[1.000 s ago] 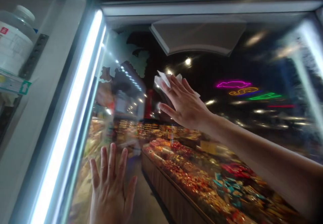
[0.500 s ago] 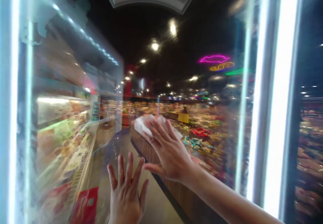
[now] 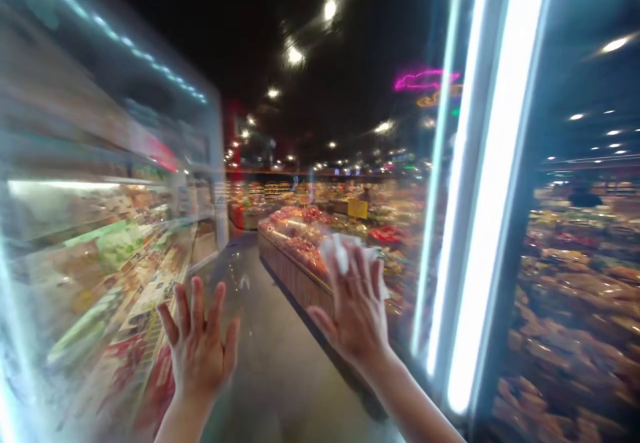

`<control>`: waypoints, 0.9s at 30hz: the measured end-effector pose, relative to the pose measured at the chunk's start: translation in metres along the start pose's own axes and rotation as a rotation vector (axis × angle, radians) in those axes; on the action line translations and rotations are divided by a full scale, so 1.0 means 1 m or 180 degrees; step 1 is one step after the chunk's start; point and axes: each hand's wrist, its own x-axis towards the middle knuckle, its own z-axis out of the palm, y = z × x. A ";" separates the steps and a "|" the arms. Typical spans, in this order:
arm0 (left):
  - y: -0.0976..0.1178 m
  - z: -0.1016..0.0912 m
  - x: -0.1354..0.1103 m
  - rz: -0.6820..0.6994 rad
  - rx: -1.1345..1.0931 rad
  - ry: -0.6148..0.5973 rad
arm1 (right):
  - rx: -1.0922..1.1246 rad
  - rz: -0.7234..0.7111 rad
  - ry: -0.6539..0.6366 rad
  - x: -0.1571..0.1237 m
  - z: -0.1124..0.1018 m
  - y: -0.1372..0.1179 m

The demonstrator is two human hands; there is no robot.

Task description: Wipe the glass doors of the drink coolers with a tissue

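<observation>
In the head view, my right hand [image 3: 359, 306] holds a crumpled white cloth [image 3: 336, 251] flat under its fingers, against a clear glass pane. Parts of the cloth stick out past the fingertips on both sides. My left hand [image 3: 200, 346] is open to the left and lower, fingers spread, its palm facing the same glass and seemingly resting on it. It holds nothing. Motion smears the fingers of my right hand a little.
A bright white light strip [image 3: 493, 190] runs up the glass frame on the right. Beyond the glass are a refrigerated shelf [image 3: 115, 236] at left, an aisle floor [image 3: 270, 350], and a wood-sided produce stand [image 3: 293, 273]. A yellow sign [image 3: 357, 208] stands among the goods.
My right hand and the cloth have moved right and slightly down across the glass. My left hand appears further left and a bit higher. The camera view has shifted to the right.
</observation>
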 end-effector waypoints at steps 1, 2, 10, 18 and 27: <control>0.000 -0.001 0.000 -0.0004 0.0020 -0.0018 | -0.0054 0.0407 0.0075 -0.004 0.000 0.001; 0.001 -0.002 0.001 -0.0020 0.0041 -0.0037 | -0.0073 0.0659 0.0112 -0.008 0.001 -0.001; 0.004 -0.005 -0.021 -0.0016 0.0090 -0.0153 | 0.0114 0.0048 -0.0124 -0.052 0.004 -0.020; 0.008 -0.006 -0.043 0.0085 -0.0079 -0.0295 | 0.0104 0.0123 -0.0203 -0.079 0.016 -0.063; -0.053 -0.025 -0.072 0.0054 -0.0038 -0.0279 | 0.0193 0.0583 -0.0208 -0.092 0.027 -0.110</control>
